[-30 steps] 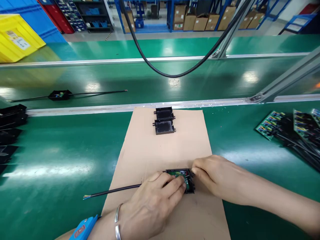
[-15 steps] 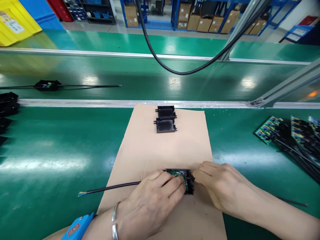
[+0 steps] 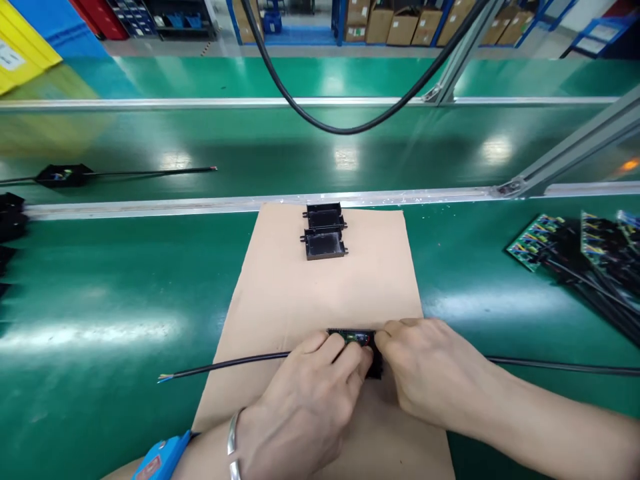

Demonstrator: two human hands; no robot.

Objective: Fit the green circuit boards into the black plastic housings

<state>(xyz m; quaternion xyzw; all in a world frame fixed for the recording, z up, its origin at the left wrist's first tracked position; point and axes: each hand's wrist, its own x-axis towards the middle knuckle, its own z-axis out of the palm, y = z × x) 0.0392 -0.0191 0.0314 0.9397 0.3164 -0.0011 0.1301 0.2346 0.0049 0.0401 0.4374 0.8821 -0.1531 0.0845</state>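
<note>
A small black plastic case with a green circuit board inside lies on a cardboard sheet. My left hand is closed over the case's left side, its fingertips pressing on the board. At the right end, the bent fingers of my right hand pinch the case edge where a cable seems to enter; the exact grip is hidden. From under my left hand a black cable runs left to bare coloured wire ends. Another black cable stretches right from behind my right forearm.
Two open black cases sit at the cardboard's far end. Circuit boards with cables are piled at right, dark parts at left. Beyond the metal rail lies a wired case. A thick black cable hangs ahead.
My right hand has come in over the case's right end, covering more of it. The right-hand cable now shows higher, stretched out behind my forearm. The whole view has shifted slightly.
</note>
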